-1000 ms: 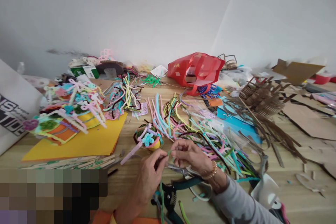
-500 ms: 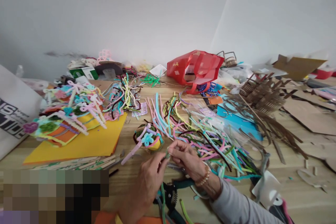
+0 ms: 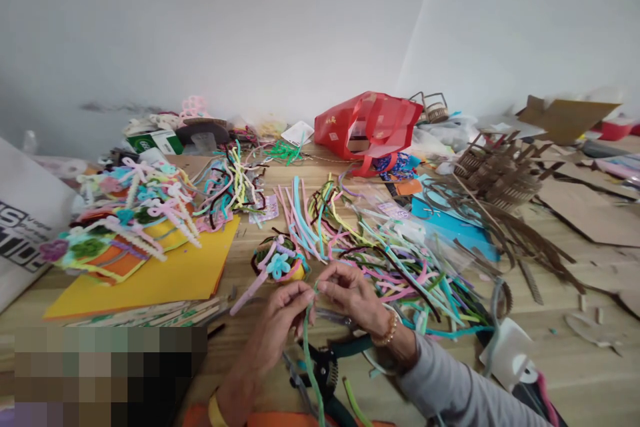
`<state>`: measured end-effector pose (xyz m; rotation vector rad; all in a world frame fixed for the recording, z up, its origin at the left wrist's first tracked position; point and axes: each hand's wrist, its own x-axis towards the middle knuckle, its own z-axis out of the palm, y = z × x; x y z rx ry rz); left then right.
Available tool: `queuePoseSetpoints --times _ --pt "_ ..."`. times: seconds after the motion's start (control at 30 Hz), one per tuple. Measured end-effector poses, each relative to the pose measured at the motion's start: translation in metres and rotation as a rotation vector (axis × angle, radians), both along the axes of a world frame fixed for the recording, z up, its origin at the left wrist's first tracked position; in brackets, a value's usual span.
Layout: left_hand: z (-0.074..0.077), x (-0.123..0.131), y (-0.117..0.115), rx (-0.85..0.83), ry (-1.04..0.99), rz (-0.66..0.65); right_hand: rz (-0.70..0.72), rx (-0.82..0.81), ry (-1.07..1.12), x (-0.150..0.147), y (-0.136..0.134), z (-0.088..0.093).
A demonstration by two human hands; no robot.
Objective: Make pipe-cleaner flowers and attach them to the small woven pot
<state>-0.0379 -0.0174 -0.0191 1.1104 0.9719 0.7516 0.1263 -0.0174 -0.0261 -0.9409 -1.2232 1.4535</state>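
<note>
Both my hands meet over the near middle of the wooden table (image 3: 560,373). My left hand (image 3: 277,320) and my right hand (image 3: 353,295) each pinch the upper end of a green pipe cleaner (image 3: 309,360), which hangs down between them toward me. A small yellow basket (image 3: 280,265) with a blue pipe-cleaner flower sits just beyond my fingers. Dark pliers with teal handles (image 3: 330,363) lie under my wrists. A loose heap of coloured pipe cleaners (image 3: 400,260) spreads out behind my right hand.
Yellow paper sheets (image 3: 165,270) carry finished pipe-cleaner flowers (image 3: 130,213) at left, beside a white bag (image 3: 25,227). A red bag (image 3: 367,130) stands at the back. Blue paper (image 3: 455,230), a cardboard strip basket (image 3: 500,180) and cardboard scraps fill the right side.
My hands have shifted slightly left and the green pipe cleaner now hangs longer below my fingers. The view has drifted a little to the right.
</note>
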Motion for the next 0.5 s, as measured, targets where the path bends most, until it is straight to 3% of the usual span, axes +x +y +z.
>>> queuePoseSetpoints --times 0.13,0.37,0.5 --pt "-0.003 0.002 0.000 -0.089 -0.064 0.029 -0.012 0.049 -0.041 0.002 0.001 0.000" --pt "0.012 0.009 -0.003 0.117 0.138 0.044 -0.017 0.016 -0.053 0.004 0.004 0.000" --pt "0.014 0.008 -0.002 0.094 0.096 0.013 0.043 0.002 -0.034 0.008 0.005 0.000"
